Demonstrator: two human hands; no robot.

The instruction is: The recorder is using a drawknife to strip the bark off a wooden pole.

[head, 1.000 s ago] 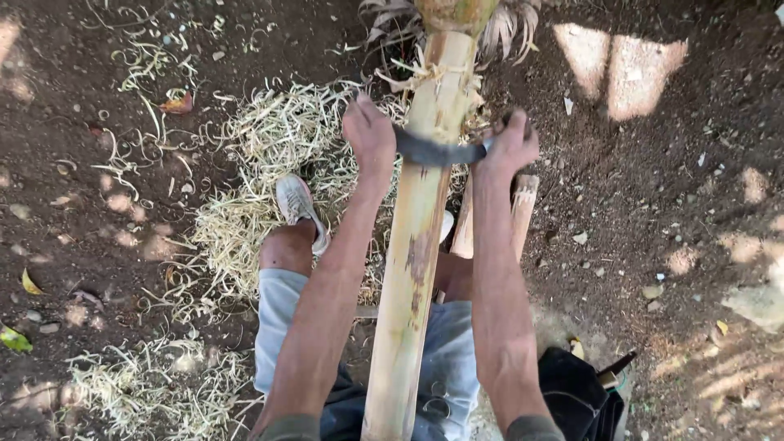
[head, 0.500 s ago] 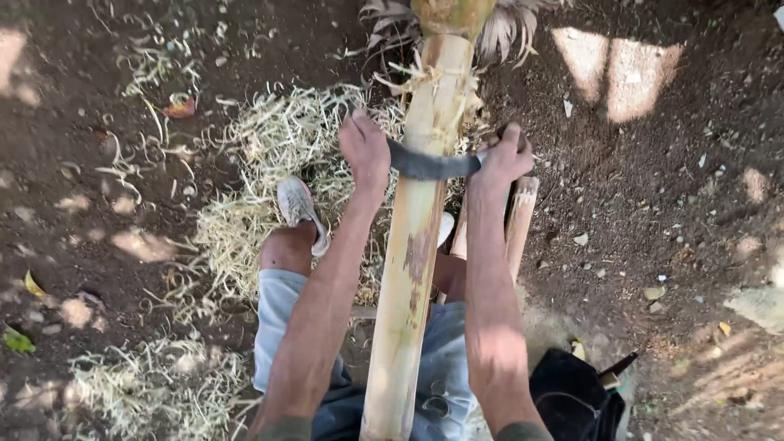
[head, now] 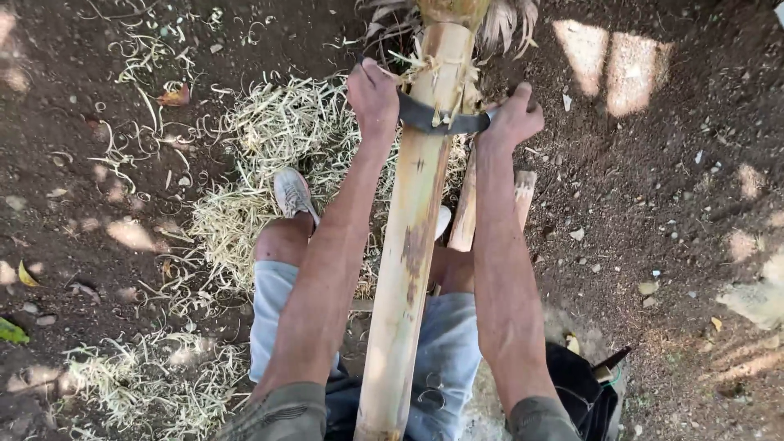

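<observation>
Looking down on bare dirt ground (head: 670, 245), dappled with sun patches. Long pale pole (head: 412, 237) runs up the middle of frame, from between the person's knees to a frayed, fibrous top end near the upper edge; brown streaks on its stripped surface.

Both forearms extend along the pole, one each side. Person is seated, light denim shorts, pole between the legs.

Pile of pale shavings (head: 278, 147) lies on the dirt left of the pole, spreading under the left leg; second patch (head: 139, 384) at lower left.

Short wood piece (head: 523, 196) lies just right of the pole, below the right hand. Dark bag (head: 584, 388) at lower right beside the right hip.

White shoe (head: 292, 194) sits on the shavings, left of the pole.

Curved dark blade (head: 441, 121) lies across the pole near its top end, touching it.

Left hand (head: 374, 96): grip closed on the blade's left end. Right hand (head: 513, 118): grip closed on the blade's right end.
</observation>
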